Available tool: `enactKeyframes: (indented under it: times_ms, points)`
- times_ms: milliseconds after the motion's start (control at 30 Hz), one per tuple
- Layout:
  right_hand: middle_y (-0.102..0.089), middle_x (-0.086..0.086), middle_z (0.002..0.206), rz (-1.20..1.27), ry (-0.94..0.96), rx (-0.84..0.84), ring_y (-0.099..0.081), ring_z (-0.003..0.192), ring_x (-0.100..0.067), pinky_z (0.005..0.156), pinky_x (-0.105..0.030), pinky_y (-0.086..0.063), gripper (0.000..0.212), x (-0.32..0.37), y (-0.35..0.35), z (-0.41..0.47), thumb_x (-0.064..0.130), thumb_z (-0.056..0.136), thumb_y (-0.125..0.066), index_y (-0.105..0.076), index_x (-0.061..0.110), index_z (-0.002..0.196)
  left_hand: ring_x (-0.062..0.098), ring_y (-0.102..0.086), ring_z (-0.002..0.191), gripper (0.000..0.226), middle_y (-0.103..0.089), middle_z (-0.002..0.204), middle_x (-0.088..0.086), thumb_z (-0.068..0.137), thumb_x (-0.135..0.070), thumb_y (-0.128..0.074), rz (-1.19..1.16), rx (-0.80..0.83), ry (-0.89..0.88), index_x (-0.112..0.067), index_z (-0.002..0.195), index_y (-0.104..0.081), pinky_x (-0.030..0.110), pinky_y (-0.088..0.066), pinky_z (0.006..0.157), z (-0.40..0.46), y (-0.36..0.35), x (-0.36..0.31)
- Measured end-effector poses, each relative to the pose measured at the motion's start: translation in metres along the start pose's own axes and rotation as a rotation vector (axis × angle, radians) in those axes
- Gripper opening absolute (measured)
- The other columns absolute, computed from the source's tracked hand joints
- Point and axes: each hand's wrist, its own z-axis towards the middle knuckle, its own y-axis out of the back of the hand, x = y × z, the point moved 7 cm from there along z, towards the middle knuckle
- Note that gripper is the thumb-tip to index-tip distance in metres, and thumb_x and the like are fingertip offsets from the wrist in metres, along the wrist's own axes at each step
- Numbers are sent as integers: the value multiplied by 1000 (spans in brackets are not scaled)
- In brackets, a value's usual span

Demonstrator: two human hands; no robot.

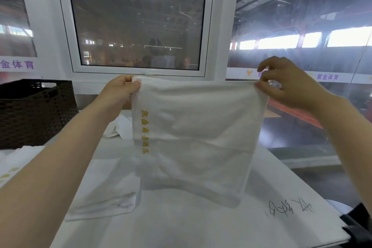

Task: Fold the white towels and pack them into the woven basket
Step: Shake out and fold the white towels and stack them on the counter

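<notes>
I hold a white towel (197,139) up in the air in front of me, hanging down toward the table. Gold embroidered characters run down its left side. My left hand (122,88) pinches its upper left corner. My right hand (285,84) pinches the upper right corner between thumb and finger, the other fingers lifted. A dark brown woven basket (34,112) stands at the left on the table. A folded white towel (106,189) lies on the table below my left arm.
The table (201,227) has a white cover with black handwriting (289,207) at the right. A crumpled white cloth (120,127) lies behind the held towel. More white cloth (18,163) sits at the left edge. A window (136,18) stands behind the table. A dark object (358,225) is at the lower right.
</notes>
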Motion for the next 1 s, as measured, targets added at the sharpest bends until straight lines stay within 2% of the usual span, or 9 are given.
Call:
enactKeyframes:
  times_ms: [100,200,400,467,533,633,800,900,1000]
  points:
    - [-61,4,88,182,-190,254,-51,73,-10,67,-24,-38,28,-9,-17,-9,30,98,-55,-64,14,76,0,-55,56,13,-62,66,-16,100,-25,-54,99,155,7,-25,105,-67,22,-41,64,0,-6,3]
    - [-59,7,64,156,-273,356,-52,63,-13,56,-23,-33,35,-21,-41,-11,30,97,-56,-58,18,63,7,-53,60,14,-59,67,-10,99,-27,-56,225,196,85,-25,105,-68,24,-37,59,9,-11,14]
    - [-56,-1,61,61,-388,227,-48,58,-17,55,-24,-32,31,-50,-91,16,19,92,-62,-55,14,62,15,-70,74,10,-71,97,13,99,-14,-54,-12,43,131,-14,92,-62,25,-60,70,41,-41,36]
    - [-63,-4,71,38,-442,58,-51,69,-23,65,-28,-33,18,-57,-89,23,16,93,-57,-64,11,77,17,-70,84,9,-72,99,8,99,-18,-53,-16,-56,50,-15,96,-62,33,-58,80,51,-47,34]
    - [-70,-8,86,54,-465,-128,-58,80,-28,73,-27,-36,16,-58,-78,25,14,94,-55,-69,7,93,15,-69,90,14,-71,96,0,98,-21,-50,-17,-151,-67,-13,104,-61,29,-56,82,55,-50,26]
    - [-70,-11,89,52,-418,-210,-55,77,-23,73,-26,-34,15,-53,-70,17,15,95,-56,-68,6,97,11,-67,95,9,-68,99,-5,100,-22,-48,-91,-160,-156,-20,101,-57,24,-54,84,50,-55,26]
    - [-69,2,81,257,-532,-73,-59,76,-16,62,-19,-34,6,-53,-100,-38,17,89,-66,-71,15,87,6,-68,92,16,-69,103,1,103,-18,-47,119,213,-120,-7,108,-58,18,-55,80,25,-66,73]
    - [-69,6,71,424,-599,161,-60,65,-14,61,-22,-45,16,-43,-136,-89,20,84,-74,-68,27,72,-1,-65,80,12,-70,87,-11,100,-25,-51,524,502,-129,-22,95,-61,22,-47,74,-8,-66,114]
    - [-69,6,72,603,-598,455,-60,63,-20,62,-30,-48,16,-24,-168,-138,19,81,-76,-68,30,74,2,-58,78,12,-63,85,-20,99,-36,-52,839,759,-143,-35,87,-56,28,-47,73,-42,-66,143]
